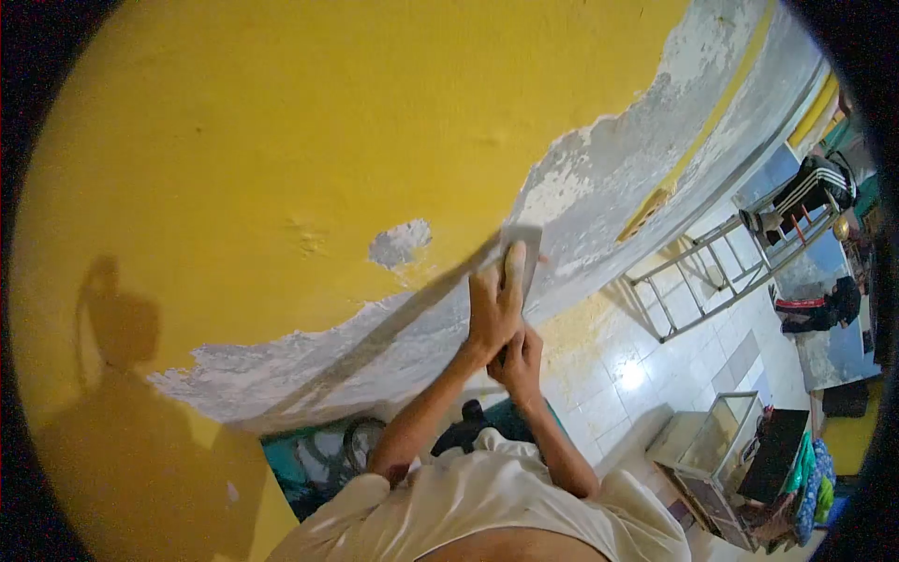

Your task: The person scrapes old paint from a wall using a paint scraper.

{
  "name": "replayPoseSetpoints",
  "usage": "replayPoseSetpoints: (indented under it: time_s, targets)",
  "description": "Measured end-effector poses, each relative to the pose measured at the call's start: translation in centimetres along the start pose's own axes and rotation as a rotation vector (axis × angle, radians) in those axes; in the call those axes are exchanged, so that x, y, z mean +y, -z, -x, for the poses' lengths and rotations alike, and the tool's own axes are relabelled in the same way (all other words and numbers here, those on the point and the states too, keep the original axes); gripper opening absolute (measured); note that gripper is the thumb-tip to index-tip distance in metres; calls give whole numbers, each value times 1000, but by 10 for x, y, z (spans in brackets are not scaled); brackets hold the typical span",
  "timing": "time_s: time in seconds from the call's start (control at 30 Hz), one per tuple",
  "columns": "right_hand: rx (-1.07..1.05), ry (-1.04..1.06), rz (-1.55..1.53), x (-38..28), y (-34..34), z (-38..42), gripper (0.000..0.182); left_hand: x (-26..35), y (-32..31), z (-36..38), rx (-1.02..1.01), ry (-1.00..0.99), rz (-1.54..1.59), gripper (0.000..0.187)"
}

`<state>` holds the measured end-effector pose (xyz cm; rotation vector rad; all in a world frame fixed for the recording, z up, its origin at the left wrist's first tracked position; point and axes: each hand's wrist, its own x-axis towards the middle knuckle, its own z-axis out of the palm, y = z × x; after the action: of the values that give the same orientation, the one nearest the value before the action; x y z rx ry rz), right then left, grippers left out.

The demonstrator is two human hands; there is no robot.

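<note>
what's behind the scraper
The wall is behind the scraper: yellow paint beside a grey, stripped patch. The spot directly under the blade and the left hand is covered and can't be seen.

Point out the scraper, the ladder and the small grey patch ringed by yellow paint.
Scraper (532, 238): head view, on the flat blade beside the fingertip.
Ladder (695, 317): head view, on a side rail near its lower end.
Grey patch (401, 244): head view, on its middle.
</note>
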<state>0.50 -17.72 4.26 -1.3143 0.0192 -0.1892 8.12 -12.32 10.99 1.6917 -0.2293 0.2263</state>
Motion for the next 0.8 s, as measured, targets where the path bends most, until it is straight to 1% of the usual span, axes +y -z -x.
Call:
replayPoseSetpoints:
  time_s: [0.03,0.07,0.13,0.17,0.2,0.23,0.27,0.3,0.33,0.4,0.47,0.57,0.6,0.63,0.67,0.7,0.77,0.8]
  targets:
    - [-35,-2,-20,-8,1,-5,47,5,0,-8,23,-152,-3,41]
    - [-69,10,-42,-15,0,-13,47,15,2,-11,15,-146,-2,41]
    - [-50,23,19,-20,1,-14,45,35,4,-14,-32,-26,44,40]
    - [-56,29,6,-18,0,-10,45,14,0,-12,52,-241,-144,40]
    - [-66,40,-10,-14,-1,-8,45,4,-3,-8,55,-256,-145,40]
    - [-63,-9,-31,-6,0,-3,45,-1,-4,-2,79,-175,-35,41]
    - [-64,-5,-32,-1,2,-4,45,-6,-5,3,100,-89,76,42]
    - [-62,7,-40,-2,0,-4,45,0,-1,3,53,-10,32,43]
    - [-57,10,-46,-5,-1,0,45,2,0,3,50,0,29,43]
    - [-62,-26,-58,-10,0,0,44,4,-4,1,84,-64,81,44]
    - [-55,-46,-32,-11,1,1,42,3,-4,6,65,-35,93,44]
    - [-30,-4,33,-3,2,-1,43,-1,-3,1,76,-10,102,44]
    - [-33,-9,29,-5,0,0,43,1,-1,-3,80,-71,61,43]
    - [-55,-58,-64,-10,-2,-1,43,2,0,-3,80,-129,22,43]
    - [-76,-103,-158,-13,-3,-1,44,6,0,-1,77,-124,18,43]
    - [-74,-112,-157,-12,-2,4,44,11,0,3,82,-89,29,43]
    - [-38,-91,-47,-10,-1,5,47,10,0,7,100,-69,37,44]
    - [-45,-86,-50,-11,-2,6,47,6,1,12,97,-35,15,44]
